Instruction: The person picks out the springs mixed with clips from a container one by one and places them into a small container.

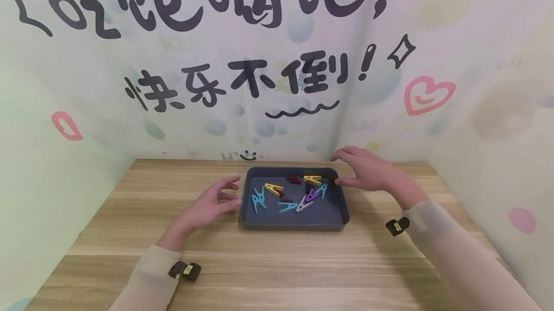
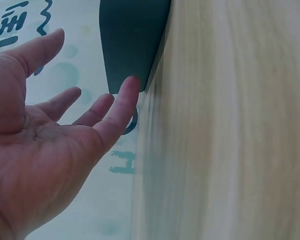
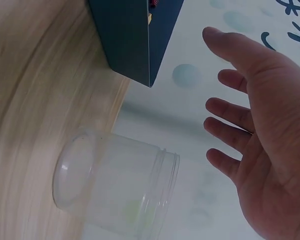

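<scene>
A dark grey-blue tray holds several small clothespins, among them a yellow clothespin, a light blue clothespin, a purple clothespin and a whitish clothespin. A few dark red pieces lie among them, too small to tell exactly. Beside the tray's left wall is my left hand, fingers spread and loosely bent, with nothing in it. My right hand hovers by the tray's back right corner, its fingers apart and its palm bare in the right wrist view.
A clear plastic jar stands to the right of the tray in the right wrist view; in the head view I cannot make it out. The wooden table meets a printed curtain at the back, and pale side walls flank it.
</scene>
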Demonstrator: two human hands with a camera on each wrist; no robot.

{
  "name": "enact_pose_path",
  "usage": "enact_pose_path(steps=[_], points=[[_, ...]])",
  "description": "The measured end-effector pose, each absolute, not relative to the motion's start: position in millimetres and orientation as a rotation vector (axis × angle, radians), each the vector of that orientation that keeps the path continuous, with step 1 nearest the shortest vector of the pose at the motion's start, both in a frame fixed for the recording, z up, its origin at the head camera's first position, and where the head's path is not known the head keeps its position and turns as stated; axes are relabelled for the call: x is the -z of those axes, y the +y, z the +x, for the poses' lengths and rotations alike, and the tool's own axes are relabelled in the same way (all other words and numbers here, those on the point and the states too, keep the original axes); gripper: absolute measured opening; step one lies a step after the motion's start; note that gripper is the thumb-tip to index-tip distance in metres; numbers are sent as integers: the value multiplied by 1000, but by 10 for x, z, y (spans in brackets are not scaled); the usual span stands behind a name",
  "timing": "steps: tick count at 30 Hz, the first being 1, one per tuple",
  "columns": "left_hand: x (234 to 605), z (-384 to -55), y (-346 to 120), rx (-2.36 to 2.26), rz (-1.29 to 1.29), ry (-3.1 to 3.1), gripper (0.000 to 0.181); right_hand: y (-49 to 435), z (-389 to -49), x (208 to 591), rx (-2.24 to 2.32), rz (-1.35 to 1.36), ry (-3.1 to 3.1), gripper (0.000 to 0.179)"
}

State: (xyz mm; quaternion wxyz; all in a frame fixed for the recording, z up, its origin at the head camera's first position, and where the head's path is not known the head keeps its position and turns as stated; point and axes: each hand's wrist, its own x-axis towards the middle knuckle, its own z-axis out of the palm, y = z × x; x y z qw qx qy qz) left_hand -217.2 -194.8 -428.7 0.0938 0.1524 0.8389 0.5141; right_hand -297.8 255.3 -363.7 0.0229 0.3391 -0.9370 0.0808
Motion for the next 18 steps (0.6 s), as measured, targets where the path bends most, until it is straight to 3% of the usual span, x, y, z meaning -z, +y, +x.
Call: enact_pose_path(steps=[18], points=[[4410, -2238, -1917, -1610, 413, 2327, 67, 2364, -3269, 3761, -188, 1210, -3015, 44]])
